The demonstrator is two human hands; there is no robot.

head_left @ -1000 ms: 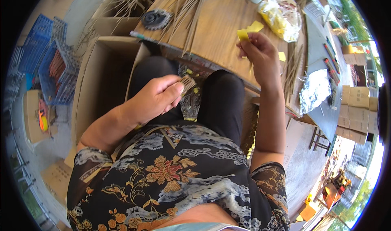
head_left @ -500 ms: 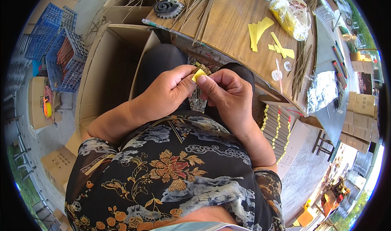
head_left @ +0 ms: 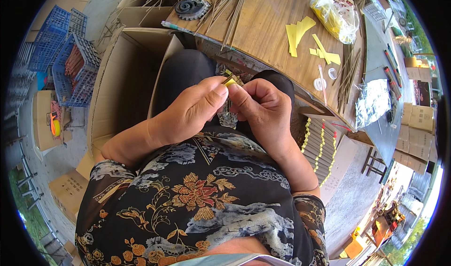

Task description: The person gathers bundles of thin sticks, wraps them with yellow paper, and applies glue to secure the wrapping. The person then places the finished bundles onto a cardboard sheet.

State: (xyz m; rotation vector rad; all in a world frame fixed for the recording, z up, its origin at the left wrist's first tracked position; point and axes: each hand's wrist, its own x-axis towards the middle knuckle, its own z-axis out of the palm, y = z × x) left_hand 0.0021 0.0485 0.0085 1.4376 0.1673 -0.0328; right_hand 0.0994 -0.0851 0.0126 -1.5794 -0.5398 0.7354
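Observation:
Above my lap, my left hand (head_left: 201,104) and my right hand (head_left: 264,109) meet, both closed. Between their thumbs and fingertips they pinch a small piece of yellow paper (head_left: 229,82). A thin brown edge shows along the top of the paper; whether it is a stick inside cannot be made out. More yellow paper strips (head_left: 300,31) lie on the wooden table (head_left: 263,19), some fanned, some crossed. My curled fingers hide the lower side of the paper.
A large open cardboard box (head_left: 122,85) stands by my left leg. On the table are thin brown sticks (head_left: 230,12), a dark toothed part (head_left: 192,8), a plastic bag (head_left: 334,17) and a small round lid (head_left: 319,84). Blue crates (head_left: 75,73) stand far left.
The yellow paper has turned down between my fingers, so less of it shows. My left thumb now lies over it. The hands have stayed in place.

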